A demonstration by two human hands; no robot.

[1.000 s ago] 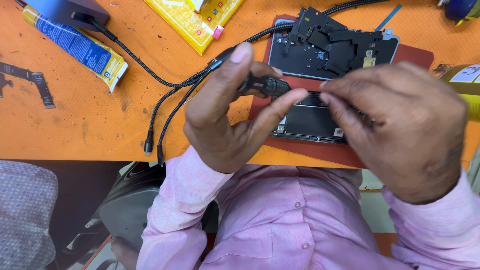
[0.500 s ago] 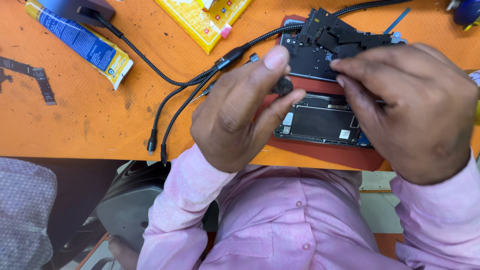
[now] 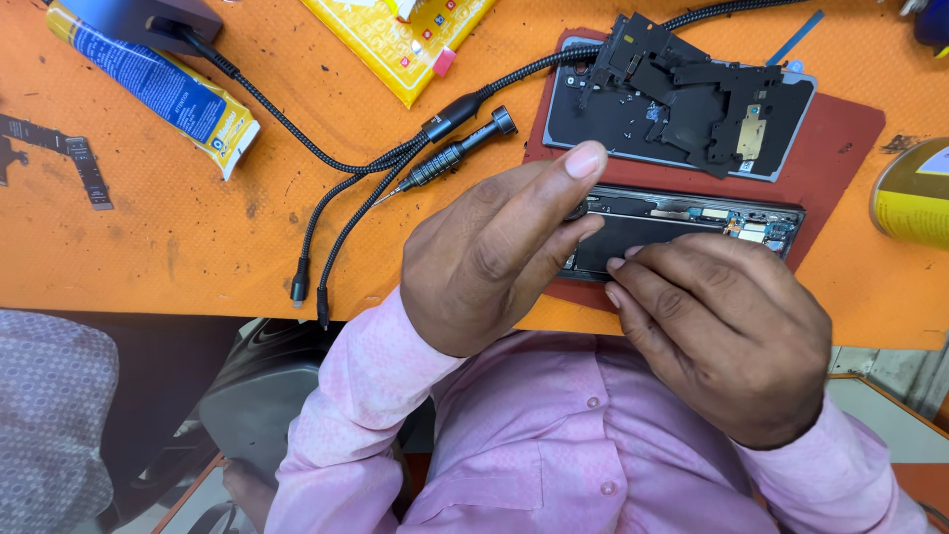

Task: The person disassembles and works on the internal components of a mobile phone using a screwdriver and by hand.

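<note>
Left hand (image 3: pixel 494 257): fingers loosely curled, tips on opened phone (image 3: pixel 692 222), left end. Right hand (image 3: pixel 722 331): fingers together, flat on phone's near edge. Screwdriver (image 3: pixel 450 155) on worktop (image 3: pixel 178 237), untouched.

opened phone (image 3: pixel 692 222) near edge behind fingers (image 3: pixel 633 272), yellow tin (image 3: pixel 911 193) perhaps cropped

On the orange surface (image 3: pixel 178 227), the left hand (image 3: pixel 494 257) and right hand (image 3: pixel 722 326) rest on an opened phone (image 3: pixel 692 222) lying on a red mat (image 3: pixel 850 138), a small screwdriver (image 3: pixel 450 158) nearby
</note>
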